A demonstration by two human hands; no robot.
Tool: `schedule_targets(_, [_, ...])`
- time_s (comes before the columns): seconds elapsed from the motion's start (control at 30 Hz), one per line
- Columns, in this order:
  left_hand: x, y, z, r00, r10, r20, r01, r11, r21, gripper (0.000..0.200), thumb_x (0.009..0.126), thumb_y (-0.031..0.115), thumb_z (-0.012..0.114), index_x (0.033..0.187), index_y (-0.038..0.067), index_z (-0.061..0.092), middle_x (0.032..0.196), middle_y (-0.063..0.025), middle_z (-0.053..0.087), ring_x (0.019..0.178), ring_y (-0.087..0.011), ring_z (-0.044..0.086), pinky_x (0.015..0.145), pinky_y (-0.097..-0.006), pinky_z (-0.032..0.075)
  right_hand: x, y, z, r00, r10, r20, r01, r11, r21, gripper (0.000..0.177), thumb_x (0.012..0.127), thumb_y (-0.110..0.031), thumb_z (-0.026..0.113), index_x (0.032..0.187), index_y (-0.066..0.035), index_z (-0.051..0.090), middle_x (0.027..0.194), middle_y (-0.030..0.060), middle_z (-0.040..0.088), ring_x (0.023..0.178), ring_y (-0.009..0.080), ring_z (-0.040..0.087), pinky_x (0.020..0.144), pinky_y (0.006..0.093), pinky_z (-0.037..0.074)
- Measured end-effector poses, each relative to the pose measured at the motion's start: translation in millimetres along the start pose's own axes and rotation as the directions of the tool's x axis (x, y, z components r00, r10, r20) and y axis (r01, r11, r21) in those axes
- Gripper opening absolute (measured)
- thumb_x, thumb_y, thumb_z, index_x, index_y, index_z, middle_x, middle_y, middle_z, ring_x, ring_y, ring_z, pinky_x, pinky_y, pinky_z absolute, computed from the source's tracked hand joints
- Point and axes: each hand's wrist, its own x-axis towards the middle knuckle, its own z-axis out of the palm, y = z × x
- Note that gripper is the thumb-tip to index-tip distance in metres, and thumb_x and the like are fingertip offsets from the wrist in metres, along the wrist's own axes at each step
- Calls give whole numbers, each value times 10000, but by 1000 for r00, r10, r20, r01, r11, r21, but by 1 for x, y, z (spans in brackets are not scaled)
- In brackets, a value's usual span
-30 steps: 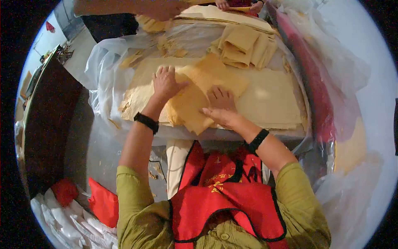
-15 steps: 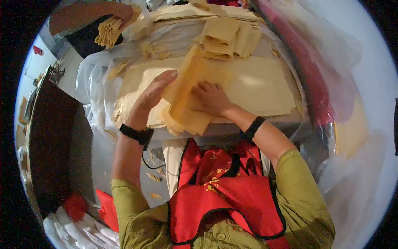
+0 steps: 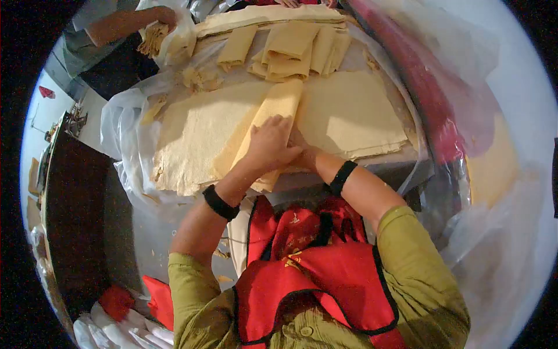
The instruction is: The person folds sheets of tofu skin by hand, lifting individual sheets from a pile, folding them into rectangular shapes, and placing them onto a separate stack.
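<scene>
The left hand (image 3: 268, 142) lies palm down, fingers laid out flat and gripping nothing, on a long folded yellow sheet (image 3: 282, 99). The sheet runs from under the palm away towards a pile of folded sheets (image 3: 290, 49) beyond the fingertips. The right hand (image 3: 303, 152) is tucked against the sheet's edge just beside and partly under the left; whether it pinches cannot be told. Both hands rest over a stack of flat sheets (image 3: 354, 110) on clear plastic sheeting (image 3: 125, 125). Each wrist has a black band (image 3: 221, 202). Below the wrists, a red apron (image 3: 325, 285) bears gold marks too small to read. Far left of the grip, a co-worker's hand (image 3: 165, 14) holds a yellow bundle (image 3: 152, 38).
</scene>
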Motion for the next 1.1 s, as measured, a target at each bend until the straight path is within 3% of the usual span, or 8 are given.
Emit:
schedule_targets(0.13, [-12, -25, 11, 990, 95, -105, -120, 956, -268, 523, 675, 211, 573, 1158, 42, 460, 1212, -124, 456, 1137, -302, 409, 885, -507, 324, 4, 1, 8, 999, 40, -1, -40, 999, -28, 450, 856, -495, 326, 1144, -177, 463, 1121, 89, 491, 1090, 275, 409, 948, 436, 310])
schedule_targets(0.43, [-43, -25, 25, 977, 86, -197, -136, 957, -256, 543, 689, 125, 564, 1214, 68, 439, 1306, -117, 383, 1245, -312, 299, 1002, -522, 185, 15, 14, 16, 948, 90, 304, -54, 991, -123, 489, 824, -447, 387, 1188, -125, 441, 1280, 99, 406, 1159, 289, 380, 1010, 433, 244])
schedule_targets(0.63, [-45, -33, 42, 969, 114, -220, -168, 955, -245, 508, 692, 130, 566, 1190, 86, 469, 1297, -112, 394, 1242, -318, 301, 998, -532, 187, -7, 13, -10, 938, 310, 157, -226, 887, -404, 534, 769, -353, 484, 1224, -84, 412, 1249, 138, 419, 1182, 311, 343, 979, 461, 257])
schedule_targets(0.73, [-46, -24, 39, 979, 118, -168, -146, 975, -169, 467, 704, 134, 546, 1165, 86, 488, 1277, -119, 410, 1233, -325, 309, 995, -539, 188, 0, 17, -58, 795, 498, 345, -374, 851, -368, 486, 821, -274, 437, 1227, -12, 385, 1262, 168, 399, 1204, 320, 317, 977, 478, 249])
schedule_targets(0.83, [-46, -21, 44, 977, 113, -181, -128, 989, -73, 438, 715, 147, 525, 1147, 81, 497, 1252, -128, 428, 1214, -331, 329, 990, -544, 196, -11, 29, -65, 871, 485, -77, -489, 845, -214, 478, 839, -256, 440, 1229, 9, 366, 1286, 170, 368, 1222, 326, 288, 966, 498, 250])
schedule_targets(0.93, [-43, -17, 49, 970, 139, -198, -145, 989, -16, 393, 722, 171, 525, 1102, 73, 522, 1224, -137, 447, 1192, -329, 353, 978, -543, 216, -1, 12, -55, 947, 315, -53, -311, 869, -385, 508, 840, -287, 463, 1228, 21, 351, 1296, 182, 342, 1218, 335, 281, 951, 499, 265])
schedule_targets(0.97, [-44, -16, 47, 969, 139, -206, -142, 990, 0, 375, 724, 181, 528, 1082, 70, 534, 1214, -139, 454, 1184, -327, 361, 973, -542, 225, -4, 10, -52, 925, 379, 16, -350, 869, -351, 516, 840, -293, 468, 1230, 21, 346, 1300, 186, 334, 1221, 335, 277, 955, 497, 261])
schedule_targets(1.1, [-31, -23, 19, 981, -135, -136, 135, 991, -9, 380, 693, 201, 615, 1041, 57, 561, 1128, -151, 511, 1061, -335, 468, 878, -419, 387, -13, 15, -35, 898, 422, 122, -376, 882, -283, 543, 843, -311, 473, 1245, 20, 323, 1312, 195, 314, 1228, 338, 265, 970, 493, 248])
